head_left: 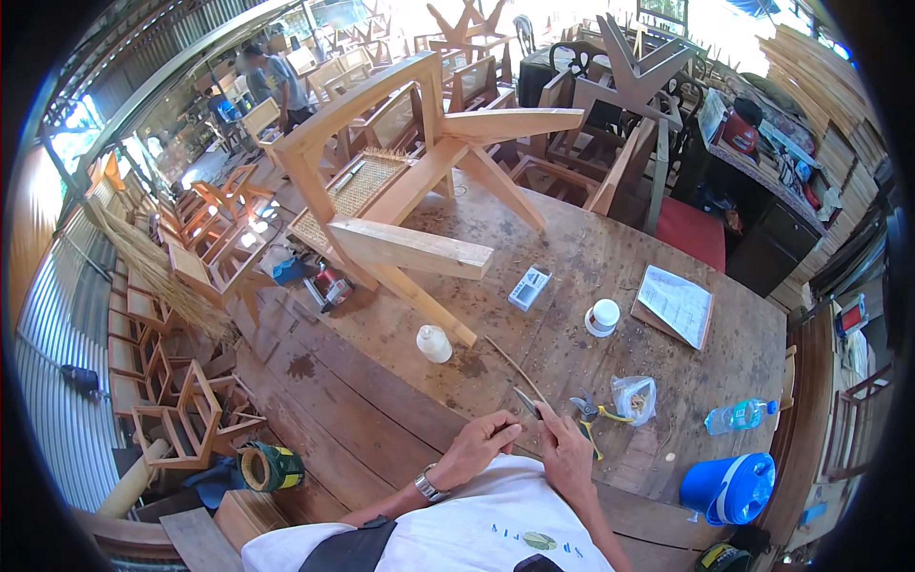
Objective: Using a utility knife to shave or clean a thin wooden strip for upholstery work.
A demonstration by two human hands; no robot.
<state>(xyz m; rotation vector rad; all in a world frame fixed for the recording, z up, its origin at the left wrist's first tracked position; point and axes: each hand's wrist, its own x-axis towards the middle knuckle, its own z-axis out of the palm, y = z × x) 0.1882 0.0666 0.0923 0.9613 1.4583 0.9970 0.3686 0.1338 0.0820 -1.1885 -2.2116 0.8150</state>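
Close to my body, my right hand point(566, 448) is wrapped round what looks like a small knife point(527, 402), its dark blade pointing up and left. A thin brown cane strip point(513, 364) runs from the table up to that hand; whether the fingers also grip it is unclear. Beside it my left hand point(479, 446) is closed, thumb and fingers pinched together, and anything inside is too small to make out. Yellow-handled pliers point(589, 412) and a clear plastic bag point(634, 398) of small light pieces lie to the right. Beyond stands a white bottle point(434, 344).
A wooden chair frame point(400, 205) with a woven seat lies tipped on the worktable point(562, 234). A small box point(529, 287), white jar point(601, 318), papers point(677, 303), water bottle point(742, 417) and blue bucket point(728, 488) sit rightward. A red-grey tool point(327, 289) lies left. People stand far back.
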